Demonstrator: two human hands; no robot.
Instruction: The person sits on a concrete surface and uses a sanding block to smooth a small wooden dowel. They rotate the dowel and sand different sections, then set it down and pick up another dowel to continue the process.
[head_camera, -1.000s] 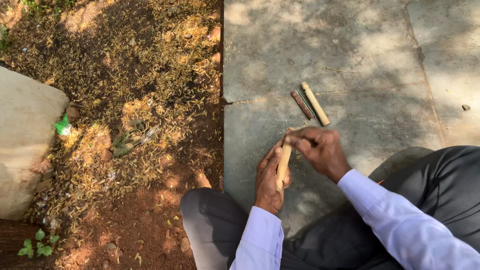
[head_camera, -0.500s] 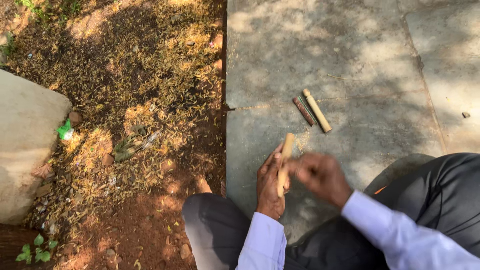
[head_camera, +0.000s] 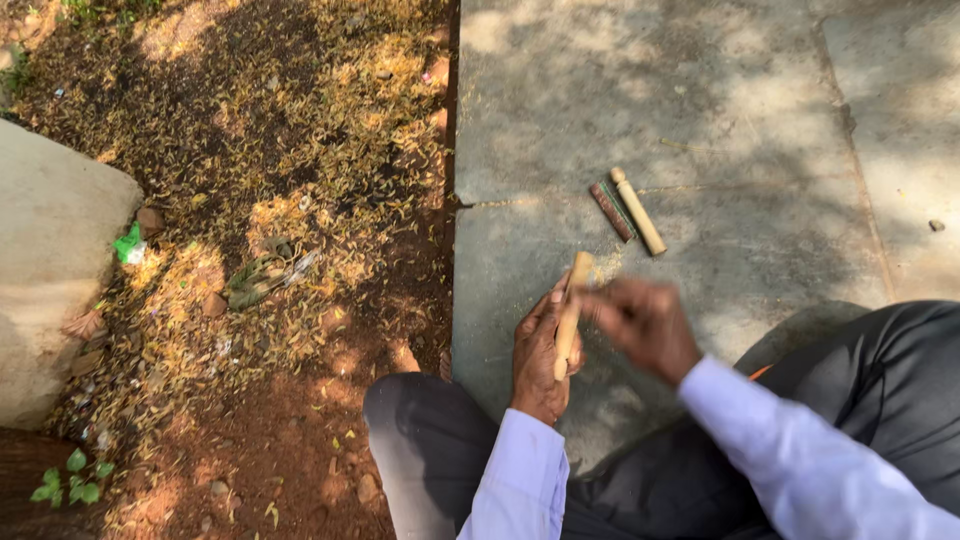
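In the lower middle of the frame the left hand (head_camera: 540, 355) is wrapped around a pale wooden stick (head_camera: 571, 308), fingers closed along its lower half so that the stick stands nearly upright, leaning a little to the right, with its top end poking clear above the thumb; the right hand (head_camera: 643, 322) sits just beside it on the right, blurred with motion, its fingers curled in and touching or nearly touching the upper part of the stick, though the blur hides whether it grips a small tool or only the wood itself, so I cannot tell what, if anything, it is clamped on. Both hands hover over a grey stone slab (head_camera: 700, 110), and a faint scatter of light shavings lies on the slab just behind the stick. Further up and to the right on the slab rest a second pale stick (head_camera: 638, 211) with a knobbed end and, just beside it on its left, a darker thin rod (head_camera: 611, 212), both lying slantwise and well apart from the hands. Left of the slab is red earth covered with dry leaf litter (head_camera: 300, 150). As a judgement: the quick stroke so near the gripping thumb could slip and catch the left fingers, and a stick held only by its lower half could twist or jump out of the hand onto the slab
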